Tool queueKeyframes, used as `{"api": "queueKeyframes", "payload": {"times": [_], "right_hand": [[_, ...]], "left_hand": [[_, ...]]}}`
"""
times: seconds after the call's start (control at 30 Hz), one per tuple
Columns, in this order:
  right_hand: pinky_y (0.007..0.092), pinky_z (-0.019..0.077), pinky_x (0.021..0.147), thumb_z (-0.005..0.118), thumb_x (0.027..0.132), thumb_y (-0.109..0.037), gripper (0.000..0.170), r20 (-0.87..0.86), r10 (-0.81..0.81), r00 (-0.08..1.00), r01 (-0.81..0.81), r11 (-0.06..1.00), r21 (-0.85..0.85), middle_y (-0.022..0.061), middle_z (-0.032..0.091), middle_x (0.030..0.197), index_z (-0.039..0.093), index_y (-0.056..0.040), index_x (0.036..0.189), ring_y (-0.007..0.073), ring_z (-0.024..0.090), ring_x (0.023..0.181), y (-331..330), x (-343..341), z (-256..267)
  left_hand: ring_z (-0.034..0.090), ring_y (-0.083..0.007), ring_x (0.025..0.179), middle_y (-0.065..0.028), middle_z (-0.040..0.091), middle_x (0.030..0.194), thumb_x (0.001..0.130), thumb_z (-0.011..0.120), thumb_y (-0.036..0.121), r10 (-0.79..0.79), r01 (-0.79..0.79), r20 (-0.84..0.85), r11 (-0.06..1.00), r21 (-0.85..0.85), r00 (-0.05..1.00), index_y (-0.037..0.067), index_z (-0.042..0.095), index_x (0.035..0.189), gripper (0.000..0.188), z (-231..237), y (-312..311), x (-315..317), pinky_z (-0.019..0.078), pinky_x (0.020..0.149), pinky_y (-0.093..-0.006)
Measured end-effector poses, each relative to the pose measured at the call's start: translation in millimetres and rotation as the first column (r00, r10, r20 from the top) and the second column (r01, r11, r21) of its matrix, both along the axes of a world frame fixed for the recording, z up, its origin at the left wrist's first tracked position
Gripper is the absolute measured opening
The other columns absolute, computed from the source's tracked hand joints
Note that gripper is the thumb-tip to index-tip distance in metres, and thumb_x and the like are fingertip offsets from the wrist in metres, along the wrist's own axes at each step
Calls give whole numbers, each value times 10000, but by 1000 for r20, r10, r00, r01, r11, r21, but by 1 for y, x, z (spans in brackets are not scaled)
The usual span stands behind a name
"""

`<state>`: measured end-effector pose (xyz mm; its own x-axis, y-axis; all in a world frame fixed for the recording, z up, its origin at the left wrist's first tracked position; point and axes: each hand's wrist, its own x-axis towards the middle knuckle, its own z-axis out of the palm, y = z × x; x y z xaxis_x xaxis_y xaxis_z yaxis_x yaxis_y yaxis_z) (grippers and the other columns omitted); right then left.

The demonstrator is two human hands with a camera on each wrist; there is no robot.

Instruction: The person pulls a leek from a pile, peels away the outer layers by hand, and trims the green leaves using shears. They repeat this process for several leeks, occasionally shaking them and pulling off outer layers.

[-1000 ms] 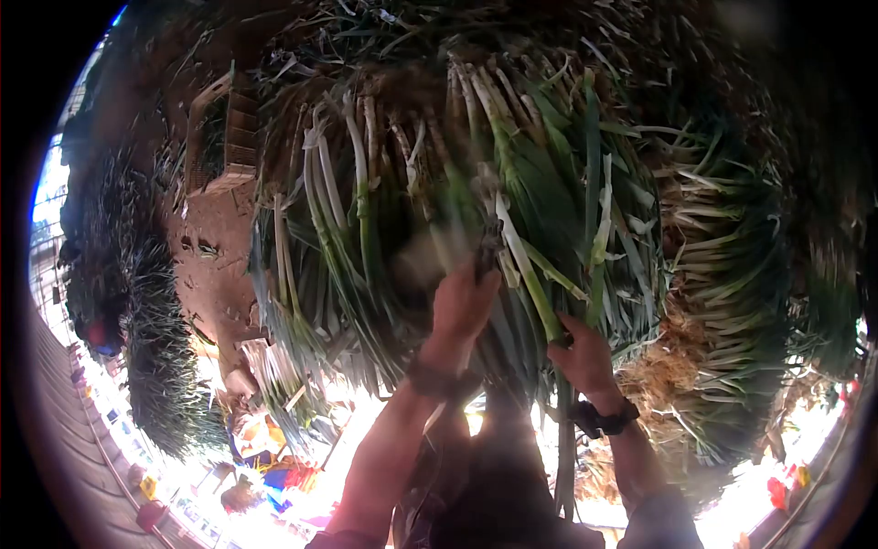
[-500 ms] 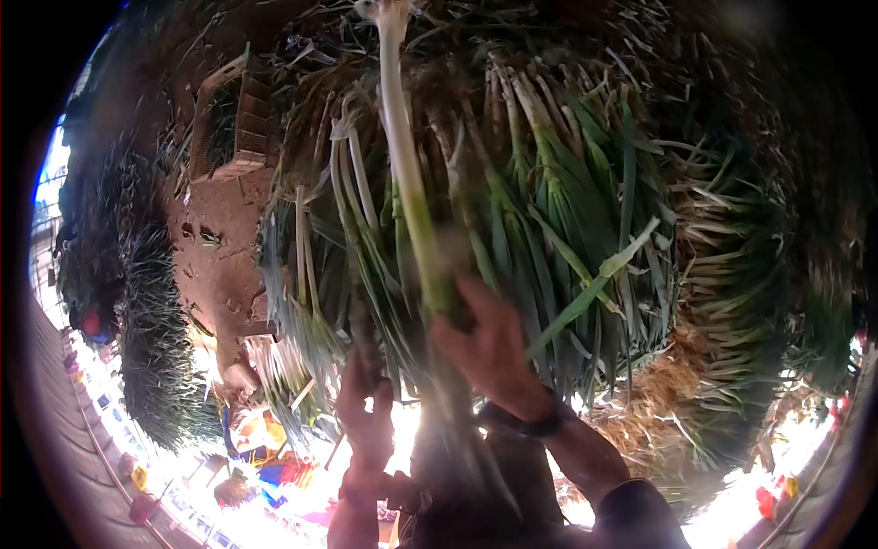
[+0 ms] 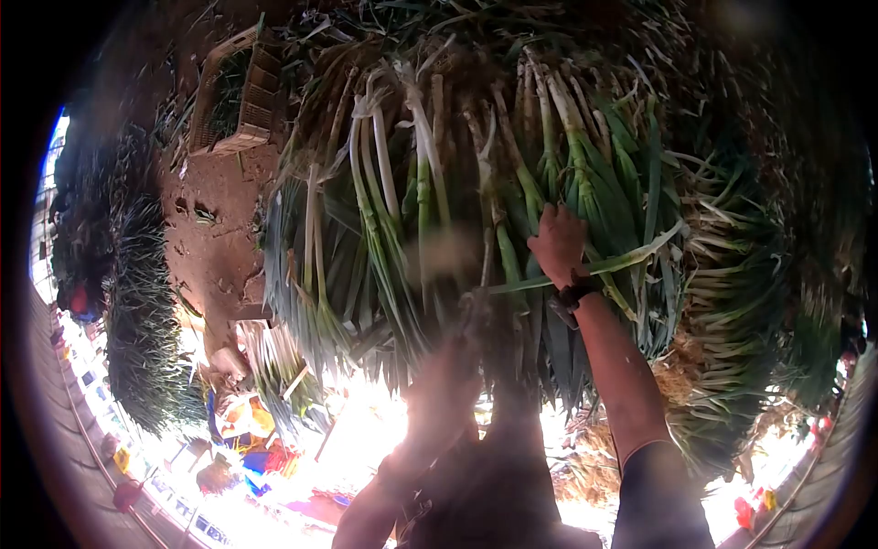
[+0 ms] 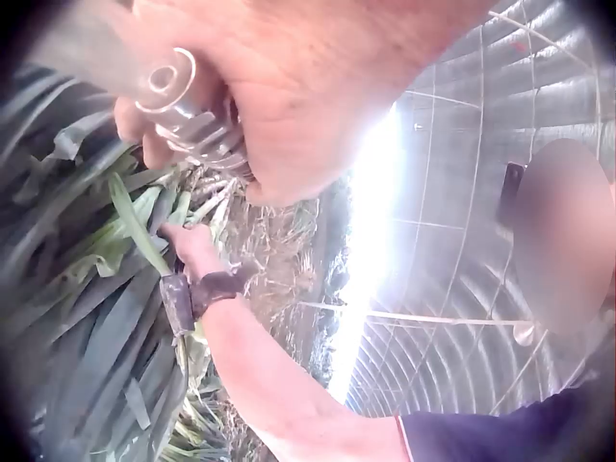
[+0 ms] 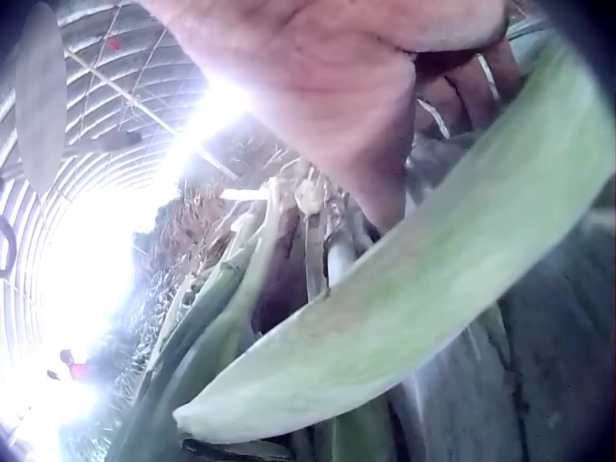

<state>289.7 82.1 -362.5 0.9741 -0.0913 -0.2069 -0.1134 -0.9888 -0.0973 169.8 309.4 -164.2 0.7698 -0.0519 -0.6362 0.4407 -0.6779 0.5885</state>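
In the head view a broad heap of leeks [image 3: 423,188] lies before me, white ends away and green leaves towards me. My left hand [image 3: 444,389], blurred, stands low in front of the heap. It grips a metal hand tool [image 4: 188,115] with a coil spring, which looks like pruning shears. Over the leeks right of centre is my right hand [image 3: 560,240], knuckles up and fingers bent down. A long green leaf [image 5: 404,298] crosses in front of that hand in the right wrist view and hides its fingertips, so I cannot tell whether it grips a leek.
A slatted crate [image 3: 259,96] stands at the back left beside bare brown soil [image 3: 215,238]. More leeks [image 3: 732,265] are stacked along the right, and a dark green row [image 3: 151,311] runs down the left. Another person [image 4: 568,241] is at the right of the left wrist view.
The right hand held a long leek upright half a second ago; that leek is gone from it, and the hand has moved right and up onto the heap. The left hand moved right.
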Motion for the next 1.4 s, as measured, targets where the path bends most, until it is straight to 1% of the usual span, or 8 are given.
{"api": "queueKeyframes", "payload": {"times": [0.1,0.4,0.47,0.67,0.77,0.9,0.97,1.4], "right_hand": [[502,430,901,790,708,-202,412,-23,47,999,-46,998,44,163,595,1020,580,-31,1018,336,592,1008,-9,-14,39],[519,350,1045,773,697,-212,457,-101,15,995,-10,998,56,170,589,1010,559,-9,1045,359,557,1035,-41,-125,113],[532,341,1049,769,708,-226,522,-64,23,998,-16,993,113,180,595,1005,560,-9,1134,358,562,1047,-47,-144,122],[550,319,1075,743,750,-223,577,-207,-86,974,126,974,188,176,580,1047,537,0,1240,362,561,1051,-57,-180,132],[558,304,1092,754,751,-222,581,-149,-80,986,110,973,205,165,569,1063,534,-4,1242,358,557,1064,-64,-191,132],[559,294,1103,771,742,-225,606,-173,-94,980,136,959,249,160,567,1062,531,-16,1257,351,551,1073,-72,-198,139],[551,301,1095,783,740,-223,620,-160,-81,984,118,964,237,153,565,1069,526,-28,1269,342,545,1085,-75,-203,146],[482,439,962,750,711,-204,580,-95,-104,990,137,876,463,166,620,986,607,-23,1243,372,611,951,-123,-221,138]], "left_hand": [[663,-406,929,-232,619,1119,819,701,187,-111,113,109,994,-11,988,-16,492,1400,650,-13,-12,-10,537,780,-458],[652,-418,916,-226,620,1132,883,637,275,-243,243,11,965,-94,970,79,506,1400,568,-7,-60,-47,549,758,-482],[650,-411,936,-239,612,1148,904,626,289,-364,383,221,922,-53,905,61,510,1382,542,-19,-65,-66,552,763,-485],[647,-386,954,-231,646,1081,931,571,253,-290,286,-45,955,-84,956,40,517,1358,480,11,-88,-68,539,760,-479],[655,-390,905,-224,669,1002,939,544,243,-271,261,-81,958,-115,959,39,526,1352,462,31,-93,-67,527,762,-472],[672,-371,845,-216,675,937,938,557,233,-410,410,-9,912,-18,912,47,536,1358,460,-6,-86,-79,522,759,-446],[675,-342,784,-202,671,868,931,578,213,-165,145,-123,978,-151,979,42,561,1330,434,6,-103,-50,520,748,-424],[659,-418,869,-220,666,924,892,602,249,-336,317,196,941,121,921,69,574,1199,357,-53,-131,20,519,734,-500]]}}
